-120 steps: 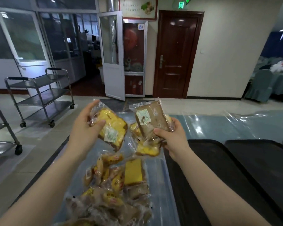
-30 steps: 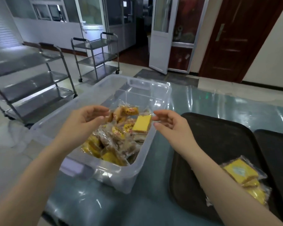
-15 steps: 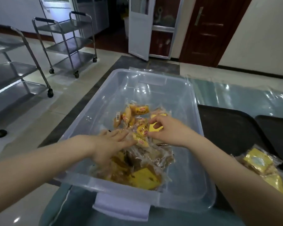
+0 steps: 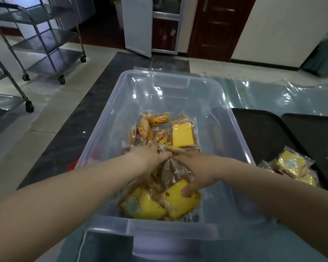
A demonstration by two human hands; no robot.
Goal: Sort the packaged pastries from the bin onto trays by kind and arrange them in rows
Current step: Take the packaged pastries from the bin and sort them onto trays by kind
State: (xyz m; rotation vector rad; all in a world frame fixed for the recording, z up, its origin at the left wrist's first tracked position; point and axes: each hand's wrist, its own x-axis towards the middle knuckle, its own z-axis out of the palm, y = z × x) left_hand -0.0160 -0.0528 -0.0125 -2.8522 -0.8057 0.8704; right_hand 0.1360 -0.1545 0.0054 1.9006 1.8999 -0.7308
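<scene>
— Plastic-covered table (image 4: 263, 95) under us, pastries (image 4: 159, 133) heaped in the bin (image 4: 233, 118). Hands?

— Left hand (image 4: 150, 156) buried, grip unclear; right hand (image 4: 195, 173) clutches a yellow cake pack (image 4: 178, 203). Slick wrappers may slip, mixing kinds on the tray (image 4: 257, 133).

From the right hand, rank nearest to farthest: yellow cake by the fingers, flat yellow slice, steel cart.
1. Yellow cake, under the right hand, bin's near end.
2. Flat yellow slice, mid-bin, beyond the hand.
3. Steel cart, on the floor, far left.
</scene>
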